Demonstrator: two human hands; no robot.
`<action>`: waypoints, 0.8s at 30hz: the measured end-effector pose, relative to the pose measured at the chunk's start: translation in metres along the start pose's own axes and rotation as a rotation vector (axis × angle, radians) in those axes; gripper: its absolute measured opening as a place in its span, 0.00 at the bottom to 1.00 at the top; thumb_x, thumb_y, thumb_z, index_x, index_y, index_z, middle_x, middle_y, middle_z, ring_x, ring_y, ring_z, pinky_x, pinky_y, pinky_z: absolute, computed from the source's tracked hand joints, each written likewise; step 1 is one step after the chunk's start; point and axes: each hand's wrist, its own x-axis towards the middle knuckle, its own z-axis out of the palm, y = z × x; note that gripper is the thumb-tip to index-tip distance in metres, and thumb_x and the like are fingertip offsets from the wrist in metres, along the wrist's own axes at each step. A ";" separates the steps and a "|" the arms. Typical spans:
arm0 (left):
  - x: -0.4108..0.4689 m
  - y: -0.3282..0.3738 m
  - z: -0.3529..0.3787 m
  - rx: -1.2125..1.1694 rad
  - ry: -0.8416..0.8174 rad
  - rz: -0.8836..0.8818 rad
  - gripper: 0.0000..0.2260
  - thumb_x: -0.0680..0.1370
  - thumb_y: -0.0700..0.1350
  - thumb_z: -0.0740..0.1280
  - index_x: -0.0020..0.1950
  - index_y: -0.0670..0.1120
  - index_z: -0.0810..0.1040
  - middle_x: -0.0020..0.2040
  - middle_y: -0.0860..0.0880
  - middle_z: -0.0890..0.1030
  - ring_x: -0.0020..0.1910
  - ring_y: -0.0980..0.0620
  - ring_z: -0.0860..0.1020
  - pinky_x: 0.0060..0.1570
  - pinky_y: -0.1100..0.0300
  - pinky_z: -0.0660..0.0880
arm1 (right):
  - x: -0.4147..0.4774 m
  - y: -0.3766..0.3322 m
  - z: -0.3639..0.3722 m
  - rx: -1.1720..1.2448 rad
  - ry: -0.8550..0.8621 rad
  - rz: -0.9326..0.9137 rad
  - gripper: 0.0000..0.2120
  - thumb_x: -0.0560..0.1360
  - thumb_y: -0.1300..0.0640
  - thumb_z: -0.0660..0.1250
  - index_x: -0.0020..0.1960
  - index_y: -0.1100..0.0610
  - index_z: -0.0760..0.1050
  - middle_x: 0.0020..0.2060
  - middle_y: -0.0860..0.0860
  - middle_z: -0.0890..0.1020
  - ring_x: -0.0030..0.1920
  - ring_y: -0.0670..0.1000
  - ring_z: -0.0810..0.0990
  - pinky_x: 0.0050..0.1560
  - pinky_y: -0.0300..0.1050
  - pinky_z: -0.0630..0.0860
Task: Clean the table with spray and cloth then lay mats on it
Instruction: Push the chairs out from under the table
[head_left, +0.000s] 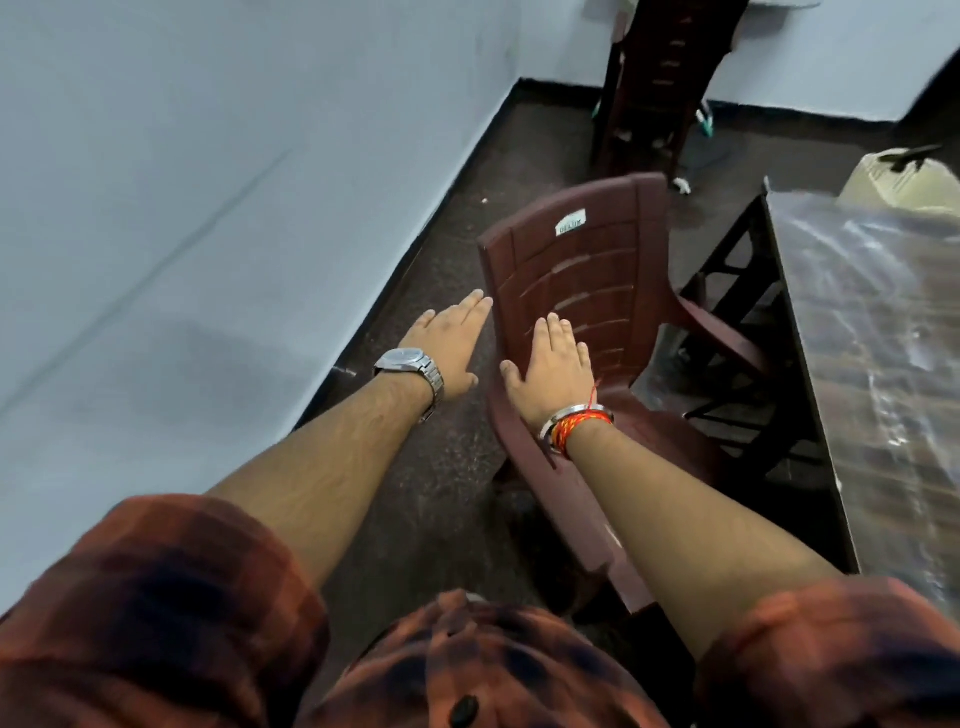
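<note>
The person reaches both bare arms forward over a brown plastic chair (587, 270) that stands on the dark floor (452, 467), just beside the desk (883, 322). The right hand (550, 369) has an open grip: its fingers lie straight and close together, flat against the chair's slatted back, with the thumb spread out by the back's left edge. It holds nothing. A metal bangle and red thread (571, 421) circle that wrist. The left hand (447, 348), with a steel watch (410, 364) on its wrist, is also open and empty, palm down and fingers straight. Its fingertips are right at the chair back's left edge, but whether they touch it cannot be told. The desk runs along the right side of the view, its wood-patterned top under a shiny clear sheet. A stack of dark chairs (660, 78) stands by the far wall.
</note>
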 end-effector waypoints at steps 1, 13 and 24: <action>0.021 -0.009 -0.007 -0.006 0.014 0.006 0.46 0.73 0.50 0.74 0.80 0.48 0.46 0.80 0.50 0.47 0.77 0.50 0.56 0.75 0.49 0.55 | 0.021 -0.005 -0.001 -0.006 0.019 0.008 0.36 0.77 0.43 0.59 0.76 0.61 0.53 0.77 0.56 0.55 0.77 0.54 0.51 0.74 0.55 0.51; 0.237 -0.069 -0.018 -0.013 -0.032 0.379 0.48 0.69 0.51 0.76 0.80 0.47 0.48 0.80 0.48 0.49 0.77 0.48 0.58 0.74 0.48 0.56 | 0.198 -0.025 0.014 0.044 0.119 0.336 0.36 0.77 0.43 0.59 0.77 0.60 0.53 0.77 0.55 0.55 0.77 0.54 0.50 0.74 0.54 0.50; 0.377 -0.082 -0.041 0.226 -0.334 0.897 0.70 0.49 0.64 0.81 0.80 0.51 0.41 0.80 0.52 0.43 0.79 0.48 0.46 0.75 0.45 0.47 | 0.291 -0.046 0.011 0.076 0.227 0.773 0.35 0.76 0.43 0.59 0.76 0.60 0.54 0.76 0.55 0.57 0.76 0.54 0.52 0.74 0.55 0.51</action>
